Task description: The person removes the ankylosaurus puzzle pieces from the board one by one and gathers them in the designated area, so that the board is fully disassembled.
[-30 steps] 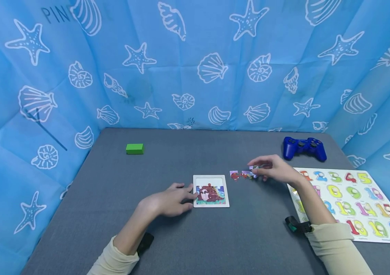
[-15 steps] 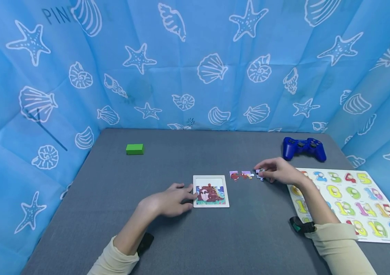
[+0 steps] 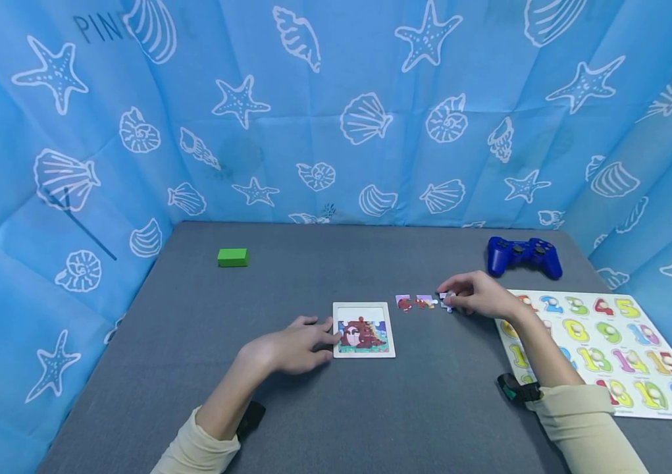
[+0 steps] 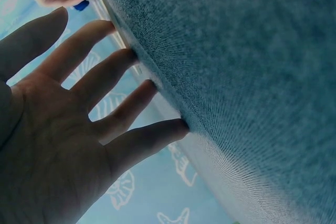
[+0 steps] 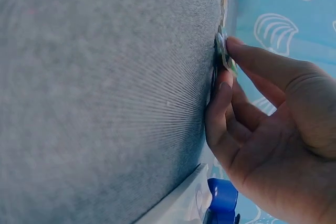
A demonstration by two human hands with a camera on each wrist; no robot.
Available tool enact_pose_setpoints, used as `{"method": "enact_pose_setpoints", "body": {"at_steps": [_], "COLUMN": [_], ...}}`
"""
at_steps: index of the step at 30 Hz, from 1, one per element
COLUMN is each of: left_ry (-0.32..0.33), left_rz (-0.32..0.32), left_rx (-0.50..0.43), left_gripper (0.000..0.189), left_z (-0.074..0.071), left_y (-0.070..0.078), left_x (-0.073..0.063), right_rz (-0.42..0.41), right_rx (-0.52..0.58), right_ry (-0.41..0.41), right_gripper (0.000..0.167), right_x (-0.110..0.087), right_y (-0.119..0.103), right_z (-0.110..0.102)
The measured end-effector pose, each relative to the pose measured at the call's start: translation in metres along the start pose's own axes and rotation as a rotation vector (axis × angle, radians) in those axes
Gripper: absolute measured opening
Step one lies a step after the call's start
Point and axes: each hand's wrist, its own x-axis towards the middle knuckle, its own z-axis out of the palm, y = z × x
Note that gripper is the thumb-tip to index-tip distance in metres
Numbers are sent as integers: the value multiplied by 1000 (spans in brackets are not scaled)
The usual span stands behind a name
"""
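In the head view, a small white puzzle tray point(image 3: 365, 313) lies mid-table, its lower part filled with a brown cartoon animal picture and its top strip bare white. My left hand point(image 3: 294, 347) touches the tray's left edge with its fingers spread; the left wrist view also shows those fingers extended. To the right of the tray, two loose jigsaw pieces point(image 3: 403, 303) lie in a row. At the row's right end my right hand point(image 3: 480, 294) pinches a third jigsaw piece point(image 3: 445, 301), partly hidden by the fingers. The right wrist view shows this piece point(image 5: 224, 51) tilted between thumb and fingers.
A white number board point(image 3: 608, 352) lies on the right under the right forearm. Behind it sits a blue game controller point(image 3: 524, 255). A green block point(image 3: 232, 257) stands at the back left. A blue shell-patterned curtain point(image 3: 336, 118) encloses the grey table point(image 3: 276, 283).
My right hand has shifted slightly right and drawn the third jigsaw piece apart from the middle one. Over the last half second it has barely moved. My left hand stays at the tray.
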Motion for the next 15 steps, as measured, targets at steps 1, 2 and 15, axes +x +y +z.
{"method": "enact_pose_setpoints", "body": {"at_steps": [1,2,15], "left_ry": [1,1,-3], "left_rz": [-1,-2,-2], "left_rx": [0,0,-8], "left_gripper": [47,47,47], "left_z": [0,0,0], "left_y": [0,-1,-2], "left_x": [0,0,0], "right_rz": [0,0,-9], "right_rx": [-6,-12,24], "right_ry": [7,14,46], "right_gripper": [30,30,28], "right_x": [0,0,-1], "right_y": [0,-1,-6], "right_z": [0,1,3]}}
